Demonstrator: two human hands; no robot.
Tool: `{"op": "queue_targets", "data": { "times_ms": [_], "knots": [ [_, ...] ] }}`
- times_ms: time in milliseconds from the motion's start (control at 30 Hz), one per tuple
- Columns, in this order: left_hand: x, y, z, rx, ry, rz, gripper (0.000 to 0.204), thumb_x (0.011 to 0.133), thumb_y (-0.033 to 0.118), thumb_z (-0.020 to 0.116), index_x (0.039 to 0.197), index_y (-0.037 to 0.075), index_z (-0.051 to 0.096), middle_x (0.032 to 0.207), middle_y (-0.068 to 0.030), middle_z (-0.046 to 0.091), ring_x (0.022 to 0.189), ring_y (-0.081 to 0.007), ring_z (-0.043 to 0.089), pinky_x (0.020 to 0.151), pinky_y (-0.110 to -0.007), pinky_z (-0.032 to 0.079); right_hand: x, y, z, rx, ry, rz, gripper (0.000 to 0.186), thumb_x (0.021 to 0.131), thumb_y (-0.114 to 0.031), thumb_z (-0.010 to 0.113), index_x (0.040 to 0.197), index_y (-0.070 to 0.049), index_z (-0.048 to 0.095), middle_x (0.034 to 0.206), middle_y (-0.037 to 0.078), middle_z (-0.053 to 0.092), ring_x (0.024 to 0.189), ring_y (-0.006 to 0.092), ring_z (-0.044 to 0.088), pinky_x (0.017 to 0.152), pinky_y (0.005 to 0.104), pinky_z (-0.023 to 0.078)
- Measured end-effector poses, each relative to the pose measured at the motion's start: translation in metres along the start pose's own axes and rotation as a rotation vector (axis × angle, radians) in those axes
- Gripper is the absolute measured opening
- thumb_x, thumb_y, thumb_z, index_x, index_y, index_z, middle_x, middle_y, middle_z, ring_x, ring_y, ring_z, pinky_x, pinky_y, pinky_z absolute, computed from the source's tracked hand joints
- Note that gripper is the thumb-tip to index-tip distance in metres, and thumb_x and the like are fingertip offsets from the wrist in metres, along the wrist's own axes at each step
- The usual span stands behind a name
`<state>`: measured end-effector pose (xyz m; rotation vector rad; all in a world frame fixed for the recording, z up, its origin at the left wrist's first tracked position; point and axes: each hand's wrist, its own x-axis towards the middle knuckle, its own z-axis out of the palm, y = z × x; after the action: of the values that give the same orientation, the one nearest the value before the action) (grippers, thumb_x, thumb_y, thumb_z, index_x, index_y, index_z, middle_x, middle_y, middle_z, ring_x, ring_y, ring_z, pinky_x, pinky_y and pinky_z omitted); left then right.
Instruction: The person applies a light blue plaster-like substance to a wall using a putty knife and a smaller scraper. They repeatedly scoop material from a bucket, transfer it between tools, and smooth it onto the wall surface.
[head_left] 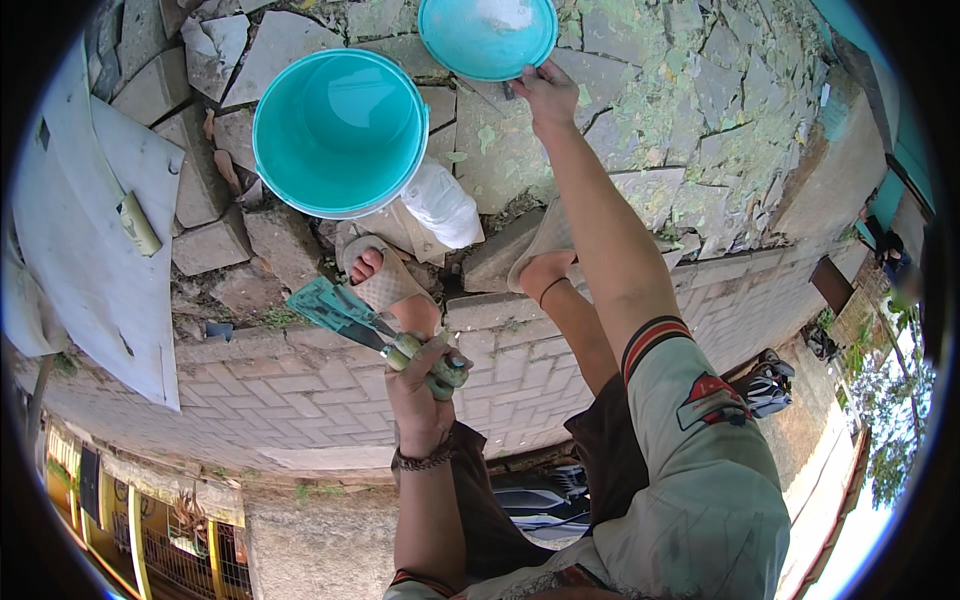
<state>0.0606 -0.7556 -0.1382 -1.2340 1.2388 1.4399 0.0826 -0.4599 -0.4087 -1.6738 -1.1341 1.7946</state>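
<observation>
Left hand (425,375) clamped on two scrapers (345,315), right hand (545,95) pinching the lid (480,40) rim, teal bucket (335,130) on stone paving (690,130) beside the lid, white bag (440,205) against the bucket

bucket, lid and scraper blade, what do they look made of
Bucket and lid: probably plastic, smooth even turquoise with a soft sheen. Scraper in the left hand: its flat thin blade looks like metal, smeared turquoise; the handle material is unclear. The right hand grips the lid's rim.
</observation>
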Motion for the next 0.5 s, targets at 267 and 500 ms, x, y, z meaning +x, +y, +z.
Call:
{"op": "queue_targets", "data": {
  "times_ms": [267,500],
  "knots": [
    [-0.001,0.001,-0.001,0.028,-0.016,-0.014,0.015,0.079,-0.005,0.062,0.09,0.001,0.053,0.072,-0.0098,0.058,0.061,-0.0214,0.061,0.056,-0.036,0.054,-0.003,-0.007,-0.011,0.07,0.025,0.118,0.03,0.089,0.004,0.058,0.119,0.007,0.058,0.104,0.014,0.062,0.087,0.0197,0.064,0.077,0.0312,0.06],
    [0.002,0.0,-0.005,0.024,-0.004,-0.001,0.016,0.079,-0.004,0.061,0.092,-0.001,0.053,0.073,-0.0117,0.059,0.061,-0.0222,0.061,0.057,-0.036,0.055,-0.022,-0.023,-0.027,0.218,-0.015,0.193,0.034,0.092,0.003,0.054,0.125,0.009,0.052,0.113,0.014,0.059,0.096,0.0227,0.062,0.084,0.0351,0.058]
  ]
}}
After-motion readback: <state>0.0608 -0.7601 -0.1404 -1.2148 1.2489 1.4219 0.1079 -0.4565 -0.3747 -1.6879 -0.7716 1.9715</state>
